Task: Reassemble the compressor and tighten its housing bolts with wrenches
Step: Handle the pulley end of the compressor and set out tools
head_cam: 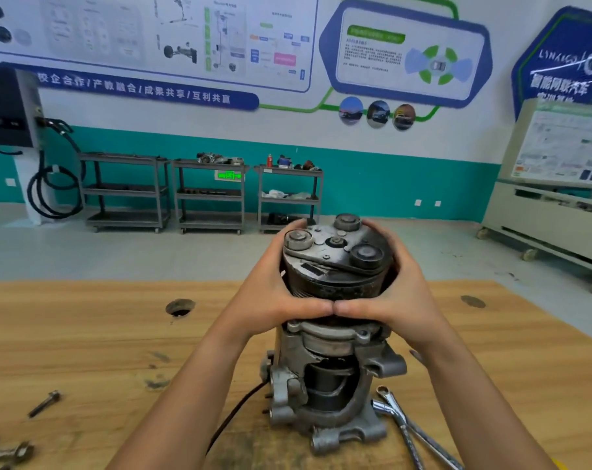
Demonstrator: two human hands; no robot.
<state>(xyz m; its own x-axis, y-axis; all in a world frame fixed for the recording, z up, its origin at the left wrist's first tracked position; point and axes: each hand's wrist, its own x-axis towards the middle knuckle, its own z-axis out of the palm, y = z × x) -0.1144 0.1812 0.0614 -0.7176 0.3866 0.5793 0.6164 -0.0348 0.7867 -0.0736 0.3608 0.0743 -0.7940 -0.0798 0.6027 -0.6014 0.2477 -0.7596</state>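
Nearest us on the wooden workbench [101, 351], two wrenches [406, 425] lay crossed just right of the compressor's foot, closer to our right arm than to our left. At the near left edge sat a worn metal tool [13, 452] we could not identify. A little beyond it lay a single loose bolt [45, 403], well apart from the compressor.

The compressor housing [332, 385] stood upright between our forearms, its long axis vertical, with a black cable [237, 412] trailing from its left side. Through the cut-open wall we saw a dark cylinder inside. Directly above it, on the same vertical axis, was the clutch pulley [335, 266], its plate with three round dampers facing up.

Our left hand [277, 293] and right hand [389, 293] wrapped the pulley from opposite sides, fingers curled round the back, thumbs meeting tip to tip across the front at its lower edge. We could not tell whether it was fully seated on the housing nose. We judged the coming move to run straight down that axis, both hands equally placed.

Past a hole [180, 307] in the bench, three shelf carts [210, 195] stood against the far wall. The middle and right ones held small parts too distant to name.
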